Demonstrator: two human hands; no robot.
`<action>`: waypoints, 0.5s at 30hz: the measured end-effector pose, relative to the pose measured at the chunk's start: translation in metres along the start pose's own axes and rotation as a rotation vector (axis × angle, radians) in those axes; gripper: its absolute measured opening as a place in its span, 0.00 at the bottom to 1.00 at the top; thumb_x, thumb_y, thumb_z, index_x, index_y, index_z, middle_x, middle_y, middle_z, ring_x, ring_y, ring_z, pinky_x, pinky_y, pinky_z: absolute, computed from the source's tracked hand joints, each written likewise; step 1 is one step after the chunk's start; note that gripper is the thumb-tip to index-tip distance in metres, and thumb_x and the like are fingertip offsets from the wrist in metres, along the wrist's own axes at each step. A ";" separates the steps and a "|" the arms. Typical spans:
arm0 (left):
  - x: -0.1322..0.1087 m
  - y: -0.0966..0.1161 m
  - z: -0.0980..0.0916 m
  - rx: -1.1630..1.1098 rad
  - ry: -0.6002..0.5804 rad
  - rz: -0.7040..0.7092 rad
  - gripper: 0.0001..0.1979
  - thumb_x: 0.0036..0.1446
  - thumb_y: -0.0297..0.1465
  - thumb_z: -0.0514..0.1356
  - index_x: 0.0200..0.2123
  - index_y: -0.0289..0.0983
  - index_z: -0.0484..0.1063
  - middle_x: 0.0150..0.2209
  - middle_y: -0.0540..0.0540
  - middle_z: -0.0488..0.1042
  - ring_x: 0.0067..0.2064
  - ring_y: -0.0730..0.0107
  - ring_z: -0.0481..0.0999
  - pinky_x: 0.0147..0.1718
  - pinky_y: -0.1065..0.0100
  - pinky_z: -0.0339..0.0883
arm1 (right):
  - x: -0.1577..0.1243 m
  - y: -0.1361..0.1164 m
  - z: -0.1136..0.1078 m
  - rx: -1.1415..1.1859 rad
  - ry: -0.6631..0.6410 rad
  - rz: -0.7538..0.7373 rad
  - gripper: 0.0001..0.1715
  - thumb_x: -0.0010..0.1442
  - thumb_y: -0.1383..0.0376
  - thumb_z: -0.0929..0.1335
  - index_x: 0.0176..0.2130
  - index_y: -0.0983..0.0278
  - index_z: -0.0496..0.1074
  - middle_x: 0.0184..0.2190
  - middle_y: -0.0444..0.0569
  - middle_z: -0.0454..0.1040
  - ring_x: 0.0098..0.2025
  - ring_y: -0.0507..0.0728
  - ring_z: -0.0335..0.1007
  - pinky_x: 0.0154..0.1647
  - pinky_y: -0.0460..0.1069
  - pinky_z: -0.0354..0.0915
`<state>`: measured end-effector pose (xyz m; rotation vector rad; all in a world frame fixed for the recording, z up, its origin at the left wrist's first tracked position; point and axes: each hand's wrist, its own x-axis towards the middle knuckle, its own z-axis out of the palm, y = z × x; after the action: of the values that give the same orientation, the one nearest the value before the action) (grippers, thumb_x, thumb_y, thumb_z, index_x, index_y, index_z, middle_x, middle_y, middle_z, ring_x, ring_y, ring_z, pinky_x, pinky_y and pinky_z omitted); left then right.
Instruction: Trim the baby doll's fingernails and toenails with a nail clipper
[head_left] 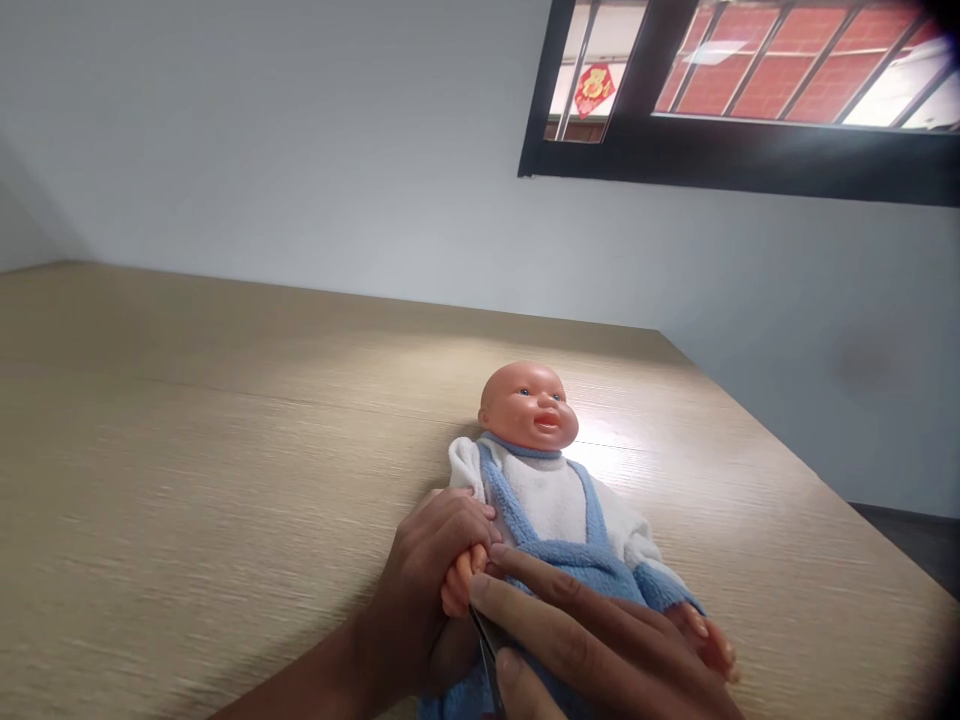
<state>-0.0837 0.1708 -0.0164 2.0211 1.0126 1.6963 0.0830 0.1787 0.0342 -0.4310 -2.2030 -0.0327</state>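
A baby doll [551, 500] in a white top and blue fleece overalls lies on its back on the wooden table. My left hand [427, 560] is wrapped round the doll's forearm on the left side, so the doll's small hand [458, 585] pokes out past my fingers. Between the thumb and fingers of my right hand [592, 640] is a thin dark metal tool [486, 640], its tip against the doll's fingers. Most of the tool is hidden, so its kind cannot be told. The doll's other arm [667, 590] rests out to the right. My hands cover much of its lower body.
The pale wooden table [225, 430] reaches back to a plain wall [300, 150], and its right edge slants down beside the doll. A dark-framed window [637, 155] with bars is at the upper right. Light glares on the tabletop beside the doll's head.
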 end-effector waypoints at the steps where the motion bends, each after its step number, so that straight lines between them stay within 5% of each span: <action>1: 0.000 0.000 0.000 0.001 0.002 -0.002 0.05 0.67 0.28 0.53 0.38 0.39 0.68 0.36 0.46 0.76 0.43 0.59 0.78 0.51 0.53 0.71 | 0.001 -0.002 0.001 -0.015 0.033 0.039 0.20 0.73 0.65 0.59 0.55 0.58 0.76 0.49 0.47 0.83 0.43 0.55 0.84 0.37 0.42 0.79; 4: -0.001 -0.001 0.000 0.016 0.001 0.001 0.06 0.67 0.29 0.53 0.39 0.39 0.69 0.36 0.45 0.77 0.43 0.59 0.78 0.50 0.52 0.71 | 0.007 -0.007 -0.004 -0.075 0.048 0.107 0.19 0.69 0.68 0.61 0.52 0.59 0.78 0.47 0.47 0.83 0.41 0.56 0.84 0.38 0.43 0.80; 8: -0.002 -0.002 0.000 0.044 0.001 -0.002 0.06 0.68 0.30 0.53 0.42 0.38 0.70 0.36 0.44 0.77 0.43 0.59 0.77 0.50 0.53 0.71 | 0.010 -0.005 -0.016 -0.085 -0.194 0.050 0.20 0.68 0.69 0.63 0.54 0.58 0.77 0.49 0.45 0.83 0.41 0.55 0.84 0.40 0.41 0.79; 12: -0.001 0.000 -0.001 0.036 0.004 0.012 0.06 0.69 0.30 0.53 0.41 0.38 0.69 0.35 0.44 0.77 0.43 0.59 0.77 0.50 0.53 0.71 | 0.002 -0.004 -0.005 -0.127 0.024 0.060 0.22 0.68 0.71 0.59 0.50 0.58 0.79 0.46 0.43 0.83 0.38 0.53 0.84 0.37 0.40 0.78; 15: -0.001 -0.001 -0.001 0.023 -0.011 0.004 0.05 0.68 0.30 0.53 0.40 0.39 0.69 0.36 0.44 0.77 0.43 0.59 0.78 0.50 0.52 0.72 | -0.002 -0.006 0.006 -0.184 0.057 0.003 0.20 0.69 0.71 0.60 0.47 0.59 0.79 0.45 0.41 0.84 0.39 0.52 0.84 0.37 0.39 0.78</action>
<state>-0.0851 0.1711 -0.0174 2.0463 1.0300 1.6813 0.0782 0.1736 0.0294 -0.5285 -2.1512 -0.2448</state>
